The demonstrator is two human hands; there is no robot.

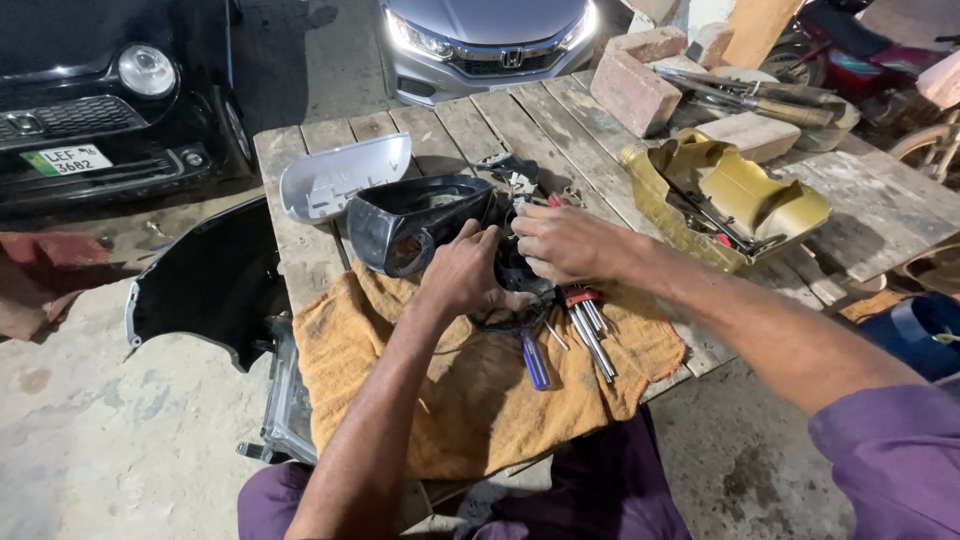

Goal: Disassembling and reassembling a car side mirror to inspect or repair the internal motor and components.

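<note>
Mirror housing stripped and open, inner unit in hand

Purple trousers sit nearest at 6 o'clock, and from them both forearms reach up onto an orange cloth spread over the near edge of the wooden worktop. On that cloth, just toward 5 o'clock of the hands, lie a blue-handled screwdriver and a red-handled set of hex keys fanned open, so tools are out and within reach.

At the centre the left hand curls closed around the dark inner mechanism of a car side mirror, and the right hand is closed over the same part from 3 o'clock, fingertips pressed against it; a thin black cable loops below. Exactly what the fingertips grip is hidden.

Touching the left hand at 10 o'clock lies the black mirror housing, hollow side showing. Just beyond it at 11 o'clock rests the silver mirror cover, already off. I judge the disassembly well advanced: shell and cover apart, inner unit being worked, reassembly not yet begun.

Further off at 2 o'clock sit a gold-coloured plastic part, bricks and long metal tools. At 9 o'clock a black body panel lies on the ground, with a black car and a silver car at 12 o'clock
</note>
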